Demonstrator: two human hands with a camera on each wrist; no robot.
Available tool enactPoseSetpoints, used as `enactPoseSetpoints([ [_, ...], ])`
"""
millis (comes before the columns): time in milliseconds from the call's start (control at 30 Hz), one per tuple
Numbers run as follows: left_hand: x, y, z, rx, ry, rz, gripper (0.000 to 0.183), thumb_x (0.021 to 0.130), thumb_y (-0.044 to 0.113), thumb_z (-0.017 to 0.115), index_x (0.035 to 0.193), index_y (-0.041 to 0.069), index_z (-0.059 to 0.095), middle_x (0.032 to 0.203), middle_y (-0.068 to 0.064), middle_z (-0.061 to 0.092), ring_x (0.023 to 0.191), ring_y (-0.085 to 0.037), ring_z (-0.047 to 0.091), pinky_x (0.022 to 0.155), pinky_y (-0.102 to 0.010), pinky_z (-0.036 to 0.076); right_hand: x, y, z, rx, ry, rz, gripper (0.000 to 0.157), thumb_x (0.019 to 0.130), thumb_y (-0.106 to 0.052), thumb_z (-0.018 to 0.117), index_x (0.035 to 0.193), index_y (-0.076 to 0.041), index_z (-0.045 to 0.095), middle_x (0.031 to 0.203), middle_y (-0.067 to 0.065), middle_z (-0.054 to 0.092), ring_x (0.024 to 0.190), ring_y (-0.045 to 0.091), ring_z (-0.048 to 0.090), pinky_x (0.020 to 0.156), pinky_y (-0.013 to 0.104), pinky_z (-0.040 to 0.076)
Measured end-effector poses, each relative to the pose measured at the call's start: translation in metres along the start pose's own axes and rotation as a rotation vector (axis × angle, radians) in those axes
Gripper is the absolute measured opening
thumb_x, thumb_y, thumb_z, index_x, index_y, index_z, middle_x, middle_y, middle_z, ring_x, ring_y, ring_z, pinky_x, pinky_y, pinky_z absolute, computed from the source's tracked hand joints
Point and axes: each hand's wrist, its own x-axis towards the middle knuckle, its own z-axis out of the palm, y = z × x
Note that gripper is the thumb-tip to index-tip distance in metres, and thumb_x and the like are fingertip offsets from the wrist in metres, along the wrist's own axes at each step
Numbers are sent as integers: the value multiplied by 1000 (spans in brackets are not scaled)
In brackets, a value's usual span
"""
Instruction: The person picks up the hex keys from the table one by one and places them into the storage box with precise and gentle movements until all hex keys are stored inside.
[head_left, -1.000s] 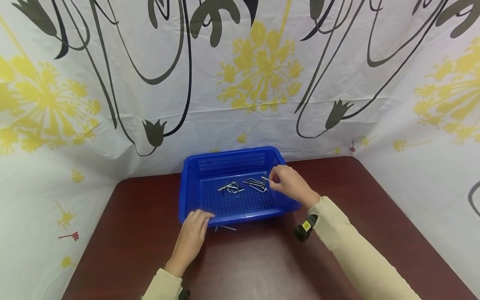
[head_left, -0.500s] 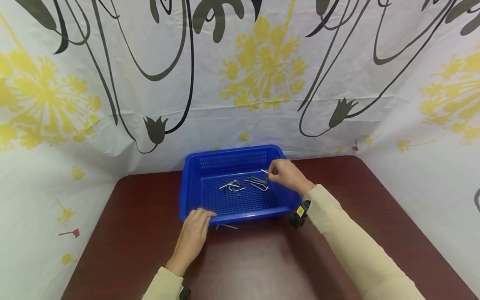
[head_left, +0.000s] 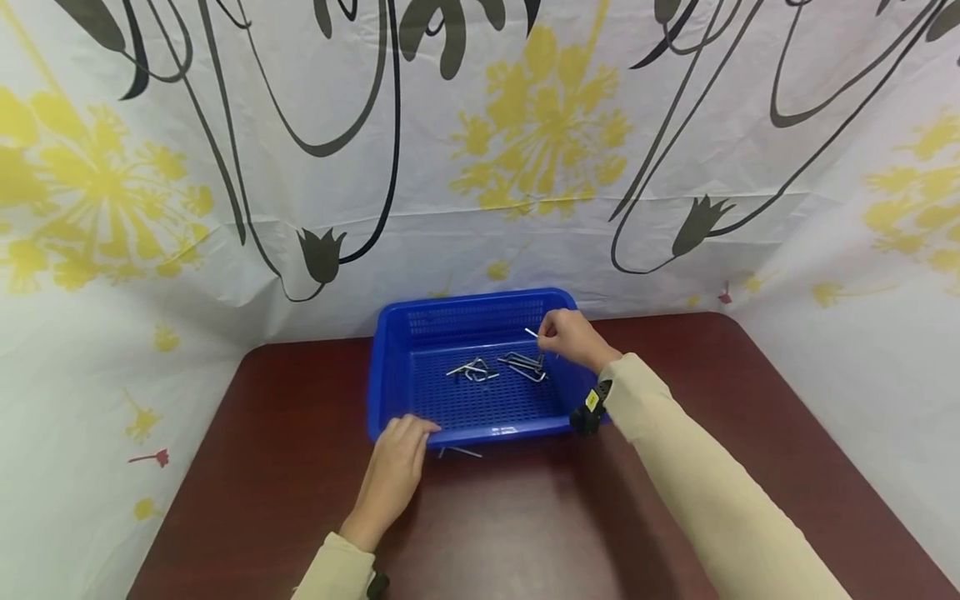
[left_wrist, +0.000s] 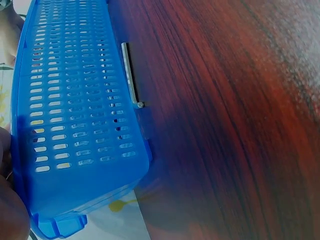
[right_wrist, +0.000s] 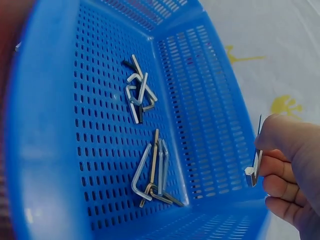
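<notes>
A blue plastic basket (head_left: pixel 517 432) with slotted walls stands at the back of the table, several L-shaped hex keys inside. My left hand (head_left: pixel 395 462) holds its near left rim; in the left wrist view only part of that hand (left_wrist: pixel 11 210) shows. Above the basket's right side, my right hand (head_left: pixel 572 337) pinches one hex key (right_wrist: pixel 253 171) between thumb and fingers, its short bent end pointing out. Below it lie two loose groups of hex keys: a left one (head_left: pixel 474 369) and a right one (head_left: pixel 525 365).
Another hex key (left_wrist: pixel 129 72) lies on the dark red wooden table (head_left: pixel 300 467), just outside the basket's near wall. A white cloth (head_left: pixel 420 242) with yellow and grey plant prints hangs right behind the table and along both sides.
My right hand has risen slightly and shifted a little left relative to the basket, with the hex key still pinched. The left hand stays on the rim. The head view has shifted a bit.
</notes>
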Motion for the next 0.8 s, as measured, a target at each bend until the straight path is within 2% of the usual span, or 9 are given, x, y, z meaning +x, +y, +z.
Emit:
enactPoseSetpoints([
  [133,0,-1,1,10,-15,-12,14,92,3,52,95,9,64,88,-2,61,78,-19,52,67,-31,43,5,5,5,13,0,25,5,76,-3,60,78,0,63,74,8,64,69,20,59,66,37,50],
  [367,0,-2,1,14,-12,-1,15,92,3,51,95,10,64,88,-2,61,78,-20,52,66,-31,43,11,19,16,37,-13,86,6,78,-4,61,79,1,65,73,6,63,62,17,53,61,31,46],
  [667,0,-3,0,29,-24,-12,14,90,2,54,95,10,64,88,-2,61,78,-19,52,67,-31,44,21,26,22,73,-20,79,7,75,0,58,72,1,64,65,4,59,57,14,48,58,29,41],
  [800,0,-3,1,21,-16,11,15,90,2,52,95,10,63,87,-2,60,77,-19,52,66,-30,43,26,33,29,58,-38,74,9,75,1,57,70,1,64,64,2,57,57,13,46,60,30,41],
])
